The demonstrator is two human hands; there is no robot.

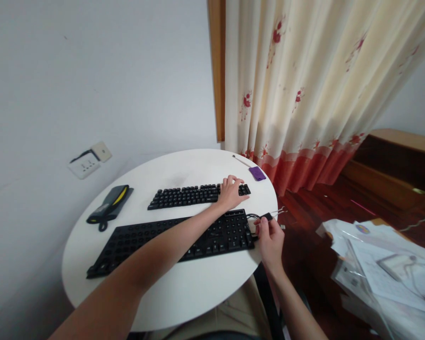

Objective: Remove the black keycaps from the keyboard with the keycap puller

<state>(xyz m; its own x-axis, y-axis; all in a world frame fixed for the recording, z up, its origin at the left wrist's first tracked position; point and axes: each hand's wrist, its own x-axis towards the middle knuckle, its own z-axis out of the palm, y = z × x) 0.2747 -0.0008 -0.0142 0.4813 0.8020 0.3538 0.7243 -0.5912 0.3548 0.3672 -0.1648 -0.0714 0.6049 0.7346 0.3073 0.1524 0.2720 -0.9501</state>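
My left hand (230, 193) reaches across to the right end of a block of loose black keycaps (184, 196), laid out in rows. Its fingers are apart and rest over the keycaps there, hiding some of them. In front of the rows lies a black keyboard (216, 241), partly covered by my left forearm; bare switches show on its left part. At the keyboard's right end, my right hand (271, 241) is closed on a small black-handled tool with two thin wire prongs, which looks like a wire keycap puller (267, 216).
All this lies on a round white table (194, 293). A dark grey and yellow pouch (109, 205) sits at its left, a purple-handled brush (257, 173) at the far right. Beside my right hand is a cable (251, 217). Papers and plastic bags (386, 264) lie lower right.
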